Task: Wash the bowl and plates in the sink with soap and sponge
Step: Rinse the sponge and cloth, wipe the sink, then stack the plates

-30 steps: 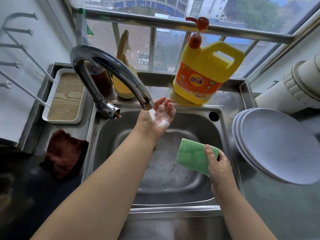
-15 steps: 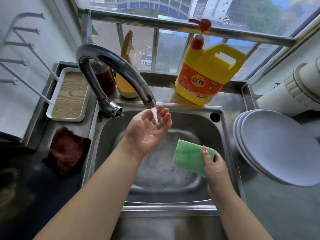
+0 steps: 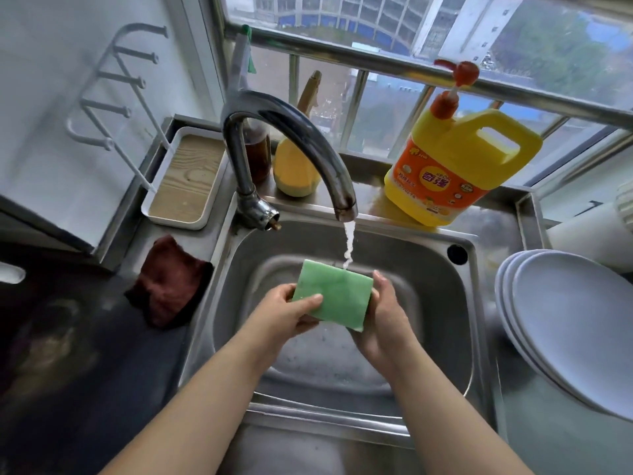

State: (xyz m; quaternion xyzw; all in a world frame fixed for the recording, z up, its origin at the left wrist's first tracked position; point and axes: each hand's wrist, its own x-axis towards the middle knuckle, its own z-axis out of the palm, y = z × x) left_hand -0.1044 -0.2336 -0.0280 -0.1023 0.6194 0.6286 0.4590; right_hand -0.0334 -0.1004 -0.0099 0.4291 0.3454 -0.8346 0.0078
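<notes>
Over the sink [image 3: 424, 255], under the tap [image 3: 308, 145] stream, both hands gripped the sponge [image 3: 334, 296]: left hand [image 3: 287, 313] pinching one edge, right hand [image 3: 383, 320] the other. Soft, light, probably slippery; hold by its edges.

Both forearms are bare up to the picture's lower edge, with no sleeve showing. The left hand [image 3: 287, 313] and right hand [image 3: 385, 323] wear no gloves (nor rings or a watch, as far as shows). Nails are short and unpainted.
</notes>
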